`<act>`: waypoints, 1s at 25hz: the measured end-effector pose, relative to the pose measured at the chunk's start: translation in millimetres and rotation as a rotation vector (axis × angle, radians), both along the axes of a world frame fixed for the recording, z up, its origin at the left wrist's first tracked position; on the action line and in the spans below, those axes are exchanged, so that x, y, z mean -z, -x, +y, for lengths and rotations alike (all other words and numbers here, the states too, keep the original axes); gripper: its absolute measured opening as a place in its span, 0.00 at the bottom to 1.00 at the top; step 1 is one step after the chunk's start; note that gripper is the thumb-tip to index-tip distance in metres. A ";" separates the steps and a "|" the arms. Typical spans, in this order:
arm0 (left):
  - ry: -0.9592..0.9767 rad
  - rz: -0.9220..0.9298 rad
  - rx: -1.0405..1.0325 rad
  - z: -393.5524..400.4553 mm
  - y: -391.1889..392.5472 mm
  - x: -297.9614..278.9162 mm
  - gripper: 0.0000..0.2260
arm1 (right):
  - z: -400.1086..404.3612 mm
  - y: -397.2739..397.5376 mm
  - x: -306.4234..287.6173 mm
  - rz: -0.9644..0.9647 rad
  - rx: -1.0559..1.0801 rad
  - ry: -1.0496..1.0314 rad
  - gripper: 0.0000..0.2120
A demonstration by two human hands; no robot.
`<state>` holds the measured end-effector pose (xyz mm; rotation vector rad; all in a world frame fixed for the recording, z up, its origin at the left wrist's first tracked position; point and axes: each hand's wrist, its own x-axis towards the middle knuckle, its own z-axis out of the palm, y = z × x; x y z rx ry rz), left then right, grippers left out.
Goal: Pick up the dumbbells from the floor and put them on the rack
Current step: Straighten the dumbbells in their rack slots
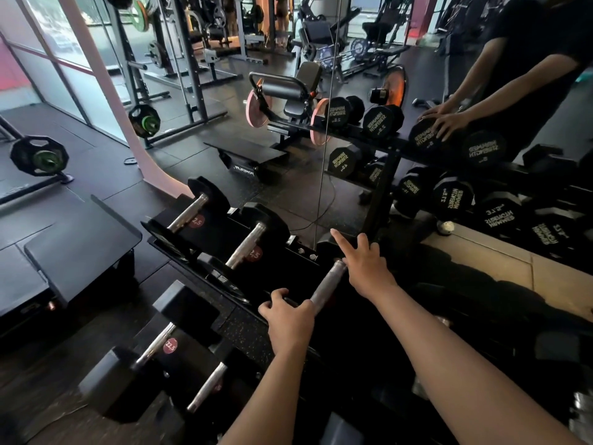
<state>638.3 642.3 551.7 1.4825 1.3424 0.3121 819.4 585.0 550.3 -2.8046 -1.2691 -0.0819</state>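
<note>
A black dumbbell with a steel handle (327, 282) lies on the top shelf of the dark rack (176, 246), straight ahead of me. My left hand (288, 319) curls over its near head, which is mostly hidden under the hand. My right hand (365, 264) rests on the far head with fingers spread, index pointing away. Two small dumbbells marked 2.5 (192, 213) (247, 248) sit to the left on the same shelf. A 22.5 dumbbell (157, 345) and another dumbbell (205, 387) lie on the lower shelf.
A wall mirror (321, 155) directly behind the rack reflects the dumbbells and my hands. A black bench (80, 239) stands to the left on the rubber floor. A wooden ledge (481, 255) runs to the right. Squat racks and machines stand further back.
</note>
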 end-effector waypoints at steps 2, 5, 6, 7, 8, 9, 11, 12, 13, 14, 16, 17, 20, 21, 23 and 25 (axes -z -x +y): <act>0.011 0.008 0.004 -5.5 3.0 2.4 0.21 | 4.3 -2.5 -0.9 0.003 -0.045 0.008 0.40; 0.015 -0.005 -0.015 -7.4 3.2 1.8 0.19 | 5.2 -6.2 -3.5 0.042 -0.060 0.011 0.40; 0.018 -0.010 -0.023 -7.3 3.4 1.6 0.18 | 5.3 -6.5 -4.0 0.047 -0.060 0.006 0.39; 0.015 -0.013 -0.024 -6.9 3.3 1.1 0.18 | 5.3 -5.4 -4.8 0.050 -0.060 0.001 0.39; 0.011 -0.016 -0.018 -6.2 3.4 1.2 0.19 | 5.4 -3.7 -5.4 0.051 -0.059 -0.003 0.38; 0.011 -0.020 -0.009 -5.1 3.7 1.9 0.19 | 5.2 -2.1 -6.3 0.059 -0.057 -0.009 0.38; 0.018 -0.035 0.017 -4.5 5.0 3.5 0.21 | 1.9 -1.1 -5.3 0.071 -0.043 -0.035 0.38; 0.011 -0.038 0.030 -4.5 5.0 4.9 0.21 | -2.1 -1.1 -3.4 0.064 -0.033 -0.049 0.39; -0.001 -0.037 0.038 -4.0 4.8 5.8 0.21 | -6.0 -1.0 -3.0 0.061 -0.026 -0.055 0.40; -0.008 -0.034 0.039 -4.3 4.8 6.6 0.21 | -9.2 -1.5 -2.0 0.068 -0.025 -0.055 0.40; 0.007 -0.029 0.032 -1.9 4.5 6.5 0.21 | -10.0 -0.5 -3.6 0.089 -0.018 -0.043 0.40; 0.026 -0.029 0.035 1.4 3.9 4.4 0.22 | -7.5 0.8 -6.6 0.089 -0.012 -0.035 0.40; 0.087 -0.028 0.055 14.5 4.3 0.7 0.24 | 7.1 4.7 -15.8 0.094 -0.003 0.013 0.42; 0.096 -0.023 0.055 18.5 4.4 1.4 0.24 | 10.2 6.4 -17.4 0.093 0.003 0.033 0.43; 0.101 -0.015 0.059 23.2 5.1 2.5 0.24 | 12.9 10.5 -21.6 0.091 0.016 0.060 0.43; 0.107 -0.008 0.051 24.8 4.3 5.6 0.25 | 13.4 10.2 -21.4 0.086 0.023 0.065 0.41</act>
